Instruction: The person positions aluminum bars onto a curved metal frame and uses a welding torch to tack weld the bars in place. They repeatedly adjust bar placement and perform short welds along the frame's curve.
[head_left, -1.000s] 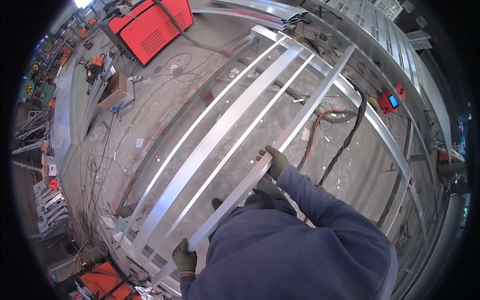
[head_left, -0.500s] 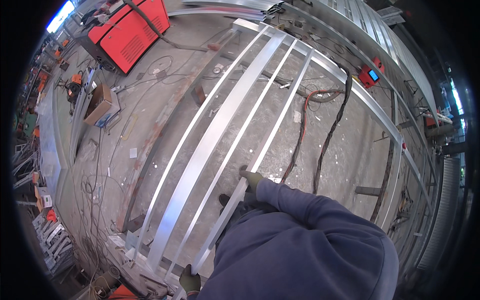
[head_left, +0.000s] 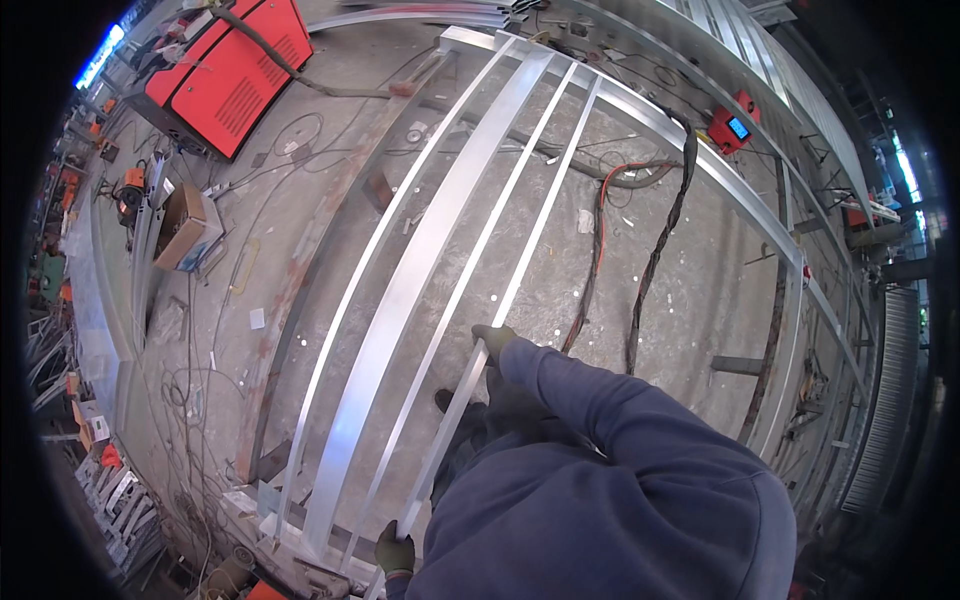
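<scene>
Both of my hands wear dark green gloves and grip the same long silvery metal bar, the nearest one to my body. My left hand is closed around it close to its near end, at the bottom of the view. Farther up, my right hand wraps over it around its middle. Left of it lie a narrow bar, a wide flat bar and another narrow bar, running roughly alongside. Their far ends meet a silvery cross beam.
A red machine with a thick hose stands at far left, near an open cardboard box. Dark twisted cables hang over the cross beam onto the floor. A small red device with a lit screen sits at far right.
The held bar has shifted left, closer to the narrow bar beside it, with both hands still gripping it. The whole view has also shifted slightly.
</scene>
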